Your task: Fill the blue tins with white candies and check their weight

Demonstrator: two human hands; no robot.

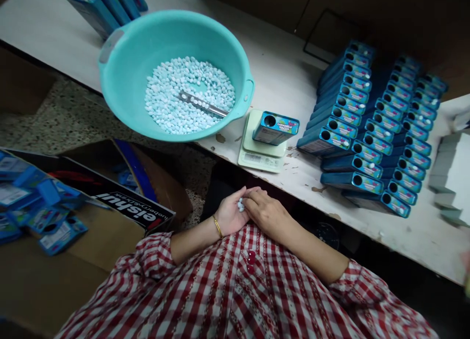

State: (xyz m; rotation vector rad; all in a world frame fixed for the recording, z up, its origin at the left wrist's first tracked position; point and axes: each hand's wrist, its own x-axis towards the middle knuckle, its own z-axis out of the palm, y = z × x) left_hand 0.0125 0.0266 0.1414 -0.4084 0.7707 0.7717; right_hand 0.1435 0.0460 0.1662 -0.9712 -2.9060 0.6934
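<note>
Several small pale-blue candies (241, 205) lie in the palm of my left hand (230, 214), which is cupped in front of my lap. My right hand (267, 213) rests over it, fingers pressed together and bent into the left palm beside the candies. Its fingertips are partly hidden, so I cannot tell whether they pinch a candy. Just beyond my hands, a pale-green kitchen scale (253, 159) stands at the table edge. On it stands a blue candy box (277, 128) with a round dark hole in its top.
A turquoise basin (176, 31) holds many candies and a metal scoop (201, 104). Rows of blue boxes (341, 114) stand on the right of the worn white table (279, 70). More boxes stand behind the basin. At lower left, a cardboard carton (106, 231) contains jumbled blue boxes.
</note>
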